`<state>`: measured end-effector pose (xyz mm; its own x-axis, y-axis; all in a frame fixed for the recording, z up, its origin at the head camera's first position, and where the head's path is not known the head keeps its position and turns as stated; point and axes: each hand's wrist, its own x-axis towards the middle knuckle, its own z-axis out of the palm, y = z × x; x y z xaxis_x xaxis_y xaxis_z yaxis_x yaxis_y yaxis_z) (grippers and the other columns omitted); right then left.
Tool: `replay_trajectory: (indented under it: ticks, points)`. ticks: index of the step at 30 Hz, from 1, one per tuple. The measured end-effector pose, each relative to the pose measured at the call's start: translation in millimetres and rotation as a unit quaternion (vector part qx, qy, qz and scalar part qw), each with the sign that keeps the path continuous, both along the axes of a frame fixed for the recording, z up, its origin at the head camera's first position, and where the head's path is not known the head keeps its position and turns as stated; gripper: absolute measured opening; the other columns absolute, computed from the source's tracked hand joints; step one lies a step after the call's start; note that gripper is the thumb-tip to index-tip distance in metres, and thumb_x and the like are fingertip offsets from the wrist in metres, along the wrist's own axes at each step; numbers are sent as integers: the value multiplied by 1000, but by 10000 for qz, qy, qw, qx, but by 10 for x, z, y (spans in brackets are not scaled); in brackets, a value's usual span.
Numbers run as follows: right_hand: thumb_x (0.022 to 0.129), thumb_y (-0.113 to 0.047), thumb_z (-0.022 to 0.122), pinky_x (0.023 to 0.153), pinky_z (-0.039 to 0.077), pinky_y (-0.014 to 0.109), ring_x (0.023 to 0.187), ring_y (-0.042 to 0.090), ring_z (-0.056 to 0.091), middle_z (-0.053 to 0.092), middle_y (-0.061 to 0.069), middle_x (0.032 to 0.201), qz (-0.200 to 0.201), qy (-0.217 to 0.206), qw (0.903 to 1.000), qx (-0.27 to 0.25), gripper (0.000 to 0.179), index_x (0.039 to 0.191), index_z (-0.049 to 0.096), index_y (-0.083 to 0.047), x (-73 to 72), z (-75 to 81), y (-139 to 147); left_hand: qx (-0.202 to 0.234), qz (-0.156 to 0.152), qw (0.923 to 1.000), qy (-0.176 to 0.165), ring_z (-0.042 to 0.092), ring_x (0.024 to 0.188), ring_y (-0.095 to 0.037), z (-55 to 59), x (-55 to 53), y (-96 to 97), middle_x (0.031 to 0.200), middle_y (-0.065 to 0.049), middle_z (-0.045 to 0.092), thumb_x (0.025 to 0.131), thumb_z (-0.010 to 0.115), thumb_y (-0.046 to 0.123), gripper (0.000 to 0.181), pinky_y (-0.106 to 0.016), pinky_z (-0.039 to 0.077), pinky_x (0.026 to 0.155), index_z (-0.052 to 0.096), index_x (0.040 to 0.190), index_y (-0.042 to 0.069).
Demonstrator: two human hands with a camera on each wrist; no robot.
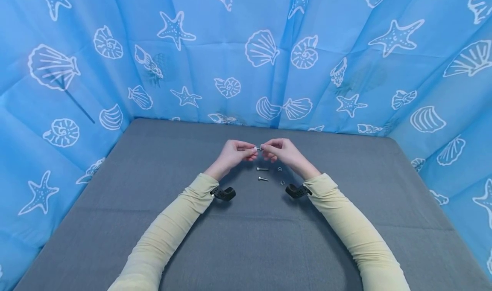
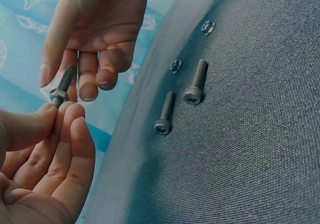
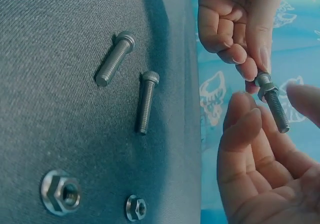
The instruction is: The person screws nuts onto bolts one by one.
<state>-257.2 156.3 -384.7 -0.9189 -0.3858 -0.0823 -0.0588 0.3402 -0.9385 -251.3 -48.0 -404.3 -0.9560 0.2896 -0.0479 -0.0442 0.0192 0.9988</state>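
My left hand [image 1: 235, 153] pinches the head end of a socket-head bolt [image 3: 278, 115] between thumb and fingers, above the table. A nut [image 3: 268, 91] sits around the bolt's shank, close to the left fingertips. Around the free threaded end, my right hand [image 1: 286, 152] has its thumb and fingers apart, loosely bent; the right wrist view shows a gap between the thumb and the bolt. Below the hands lie two more socket-head bolts [image 3: 116, 59] [image 3: 146, 104] and two flange nuts [image 3: 61, 193] [image 3: 135, 208].
A grey cloth-covered table [image 1: 246, 248] spreads beneath both arms. Blue curtains [image 1: 215, 60] with white shell and starfish prints stand along its back and sides. A black wrist strap [image 1: 224, 193] hangs at the left cuff, another [image 1: 297, 191] at the right.
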Motion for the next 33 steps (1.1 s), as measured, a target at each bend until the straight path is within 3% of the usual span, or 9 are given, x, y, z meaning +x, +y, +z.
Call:
replay_trajectory:
  ticks: [5, 9, 17, 23, 29, 33]
  points:
    - [94, -17, 64, 72, 56, 38, 85, 25, 65, 64, 29, 103, 116, 85, 9999, -80, 27, 112, 61, 2, 1, 1, -7, 13, -11, 10000, -20, 70, 79, -20, 3, -6, 2, 90, -15, 71, 91, 67, 7, 22, -39, 58, 78, 68, 107, -7]
    - [97, -24, 60, 72, 56, 38, 83, 25, 64, 64, 28, 102, 63, -109, 9999, 34, 32, 111, 64, 4, 11, 17, -12, 57, 11, 10000, -41, 70, 77, -19, 11, -9, 4, 89, -17, 71, 91, 66, 5, 21, -43, 57, 80, 67, 107, -8]
    - [94, -17, 64, 80, 53, 51, 87, 29, 65, 65, 26, 103, 199, -124, 9997, -77, 27, 113, 61, 2, 18, -4, -8, 23, 0, 10000, -16, 70, 80, -23, 6, -6, 2, 89, -17, 71, 90, 67, 6, 23, -46, 56, 83, 67, 108, -9]
    - [98, -25, 58, 73, 55, 40, 87, 31, 63, 64, 27, 103, 163, -179, 9997, 5, 35, 113, 60, 6, 24, -8, -14, 24, -34, 10000, -72, 70, 84, -27, 46, 20, -8, 92, -19, 71, 91, 66, 6, 23, -46, 55, 85, 67, 108, -9]
    - [94, -17, 64, 75, 54, 47, 91, 36, 63, 62, 30, 105, 144, 67, 9998, -112, 26, 112, 61, 2, 11, -25, -8, -77, 19, 10000, 46, 70, 79, -21, 6, 15, 4, 89, -16, 71, 91, 66, 6, 21, -41, 58, 80, 68, 107, -8]
    - [97, -23, 59, 70, 55, 36, 87, 32, 64, 64, 27, 102, 82, -19, 10000, 29, 29, 110, 64, 3, 23, -19, -2, -164, 32, 9998, 100, 70, 79, -21, -4, 22, 5, 90, -16, 71, 91, 66, 6, 22, -39, 58, 78, 68, 107, -8]
